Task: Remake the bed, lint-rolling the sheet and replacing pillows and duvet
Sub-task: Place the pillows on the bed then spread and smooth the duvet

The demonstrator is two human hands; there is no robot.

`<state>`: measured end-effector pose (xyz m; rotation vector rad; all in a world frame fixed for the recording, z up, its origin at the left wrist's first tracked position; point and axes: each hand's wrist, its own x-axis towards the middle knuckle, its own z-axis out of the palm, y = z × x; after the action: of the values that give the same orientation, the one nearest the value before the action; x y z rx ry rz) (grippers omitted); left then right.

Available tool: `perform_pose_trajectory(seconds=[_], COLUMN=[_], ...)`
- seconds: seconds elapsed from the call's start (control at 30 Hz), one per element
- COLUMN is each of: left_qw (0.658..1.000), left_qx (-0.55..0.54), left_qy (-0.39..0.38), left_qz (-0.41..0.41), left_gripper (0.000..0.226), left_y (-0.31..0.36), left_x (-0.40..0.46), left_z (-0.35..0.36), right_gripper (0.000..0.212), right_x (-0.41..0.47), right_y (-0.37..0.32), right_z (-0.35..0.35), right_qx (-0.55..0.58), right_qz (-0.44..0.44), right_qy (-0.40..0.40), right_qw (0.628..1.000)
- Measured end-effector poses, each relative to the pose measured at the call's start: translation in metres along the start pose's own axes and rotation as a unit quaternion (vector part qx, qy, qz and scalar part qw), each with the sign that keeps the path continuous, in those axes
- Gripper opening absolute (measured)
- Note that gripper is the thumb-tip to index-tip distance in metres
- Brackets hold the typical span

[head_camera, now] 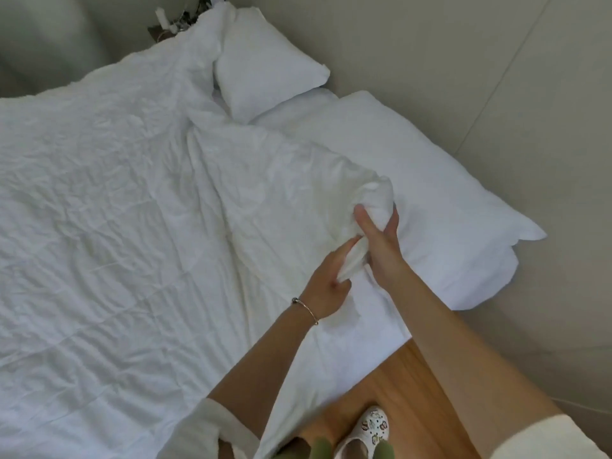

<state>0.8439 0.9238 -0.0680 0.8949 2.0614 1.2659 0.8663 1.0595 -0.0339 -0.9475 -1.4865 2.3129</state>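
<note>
Roughly late-stage, judging by the layout:
Done: duvet [132,200] is spread over most of the bed; two pillows are at the head, near pillow [414,193] just beyond the hands, far pillow [265,61] well beyond them.
Left: duvet's top corner is bunched, not laid flat; top edge runs crooked toward the far pillow. No lint roller in view, so the sheet step can't be checked.
Right hand [381,240]: fingers and thumb wrapped round the bunched duvet corner [374,197], holding it up off the bed.
Left hand [328,279]: just below and left of the right hand, pinching a fold of the same corner.
Duvet look: white, heavily creased, faint quilting lines; a long ridge runs from the hands toward the far pillow.
Sheet [364,329]: smooth strip exposed just below the hands, at the bed edge.
Next, likely: pull the corner out and square it.
</note>
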Motion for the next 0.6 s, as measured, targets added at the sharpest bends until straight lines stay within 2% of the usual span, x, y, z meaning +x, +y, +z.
perform_pose_trajectory(seconds=[0.07, 0.13, 0.2, 0.23, 0.27, 0.33, 0.4, 0.43, 0.47, 0.53, 0.6], left_qw=[0.998, 0.992, 0.978, 0.971, 0.972, 0.992, 0.996, 0.989, 0.971, 0.901, 0.838], left_qx=[0.033, 0.068, 0.07, 0.048, 0.015, -0.021, 0.055, 0.134, 0.231, 0.403, 0.494], left_qy=[-0.037, -0.088, -0.183, -0.219, -0.215, -0.096, 0.002, 0.0, -0.038, -0.142, -0.208], left_qz=[-0.034, -0.058, -0.069, -0.083, -0.092, -0.082, -0.066, -0.057, -0.049, -0.073, -0.104], left_gripper=[0.076, 0.08, 0.08, 0.072, 0.057, 0.026, 0.025, 0.037, 0.056, 0.091, 0.096], left_y=[0.005, 0.002, -0.008, -0.008, -0.007, -0.002, -0.001, 0.0, 0.001, 0.004, 0.0], left_x=[0.003, 0.005, 0.01, 0.02, 0.034, 0.077, 0.132, 0.161, 0.188, 0.235, 0.269], left_z=[0.027, 0.042, 0.039, 0.029, 0.017, -0.012, -0.043, -0.058, -0.07, -0.089, -0.097], right_gripper=[0.107, 0.106, 0.091, 0.08, 0.07, 0.061, 0.062, 0.063, 0.061, 0.051, 0.039], right_x=[0.009, 0.018, 0.028, 0.035, 0.04, 0.051, 0.061, 0.065, 0.067, 0.07, 0.069], right_y=[-0.009, -0.015, -0.013, -0.012, -0.012, -0.017, -0.022, -0.024, -0.025, -0.027, -0.03], right_z=[-0.02, -0.034, -0.043, -0.047, -0.05, -0.057, -0.067, -0.071, -0.075, -0.08, -0.082], right_qx=[-0.078, -0.152, -0.261, -0.304, -0.344, -0.398, -0.374, -0.332, -0.292, -0.267, -0.263], right_qz=[-0.044, -0.072, -0.085, -0.085, -0.079, -0.05, -0.011, 0.01, 0.024, 0.009, -0.031], right_qy=[0.072, 0.057, 0.027, 0.026, 0.03, 0.029, 0.004, -0.012, -0.025, -0.027, -0.033], right_qw=[0.993, 0.984, 0.961, 0.949, 0.935, 0.916, 0.927, 0.943, 0.956, 0.963, 0.964])
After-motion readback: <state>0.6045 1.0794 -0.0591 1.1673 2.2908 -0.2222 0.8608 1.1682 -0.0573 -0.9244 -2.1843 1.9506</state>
